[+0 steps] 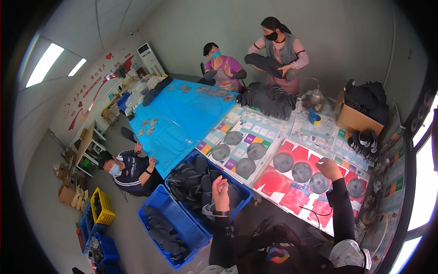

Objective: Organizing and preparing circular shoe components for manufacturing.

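My left hand (221, 194) is raised over a blue crate (244, 194) of dark, sole-shaped pieces (189, 178). Its fingers are loosely bent, slightly apart, with nothing visible in them. On the right, my right hand (329, 169) hovers by the red and white table covering (278, 185), its fingers drawn together; whether they pinch anything small is hidden. Close to it lie round grey discs, among them one below the hand (319, 183), one to its left (301, 172) and one on the right (356, 187). More grey discs (256, 151) rest on the patterned sheet beyond.
A second blue crate (200, 242) holds dark soles. Dark soles (269, 101) are heaped at the far table edge, near a cardboard box (358, 119) and a blue-yellow tape roll (314, 117). Blue sheeting (182, 121) bears more discs. Three co-workers surround the tables; one holds dark soles.
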A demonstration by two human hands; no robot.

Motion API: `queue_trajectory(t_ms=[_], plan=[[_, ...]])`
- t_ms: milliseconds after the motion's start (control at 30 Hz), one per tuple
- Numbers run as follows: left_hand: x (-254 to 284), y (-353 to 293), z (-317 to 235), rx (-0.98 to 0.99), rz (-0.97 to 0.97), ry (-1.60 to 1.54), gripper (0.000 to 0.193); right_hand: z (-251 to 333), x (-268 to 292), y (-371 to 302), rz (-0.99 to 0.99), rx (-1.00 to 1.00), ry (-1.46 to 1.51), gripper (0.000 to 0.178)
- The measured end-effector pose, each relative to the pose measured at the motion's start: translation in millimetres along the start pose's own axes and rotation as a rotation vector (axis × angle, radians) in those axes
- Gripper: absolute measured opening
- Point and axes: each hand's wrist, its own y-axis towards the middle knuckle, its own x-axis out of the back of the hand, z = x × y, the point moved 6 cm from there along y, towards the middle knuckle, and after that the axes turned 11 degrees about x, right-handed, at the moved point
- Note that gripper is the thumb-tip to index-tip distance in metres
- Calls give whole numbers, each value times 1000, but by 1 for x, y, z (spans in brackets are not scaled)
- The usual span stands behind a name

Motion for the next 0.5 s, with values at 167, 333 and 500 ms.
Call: queue_trajectory(t_ms=[167,333,500], plan=[[34,-1,2,15,103,74,32,-123,8,35,146,-450,-559,71],[71,-11,20,126,92,71,29,-188,1,25,391,-490,-376,65],[94,-15,41,278,80,51,27,-136,5,23,620,-424,-477,62]])
